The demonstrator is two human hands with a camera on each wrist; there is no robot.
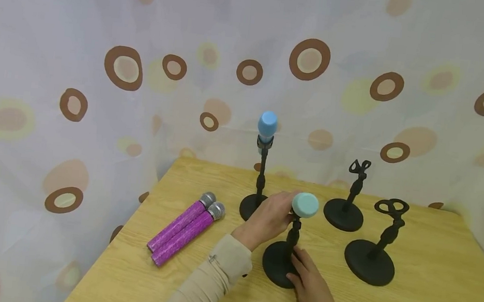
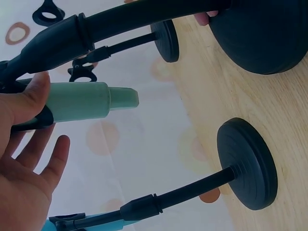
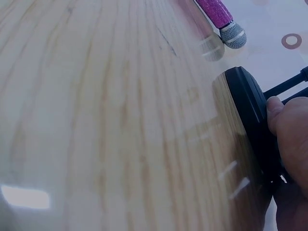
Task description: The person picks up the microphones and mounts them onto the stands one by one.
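Note:
A mint-green microphone (image 1: 305,205) sits in the clip of a black tabletop microphone stand (image 1: 276,266) near the middle of the table. My left hand (image 1: 267,217) grips the microphone at the clip. In the left wrist view, the thumb lies over the clip, and the microphone's narrower tail end (image 2: 124,97) sticks out past it. Low on the same stand, my right hand (image 1: 314,289) holds the edge of the round base. The right wrist view has my thumb on that base (image 3: 248,113); the other fingers are partly hidden.
Behind and left stands another stand with a blue microphone (image 1: 268,124). Two glittery purple microphones (image 1: 183,235) lie side by side at left. On the right are two stands with bare clips, one farther back (image 1: 343,214), one nearer (image 1: 370,263). A patterned curtain (image 1: 218,32) hangs behind the wooden table (image 1: 439,286).

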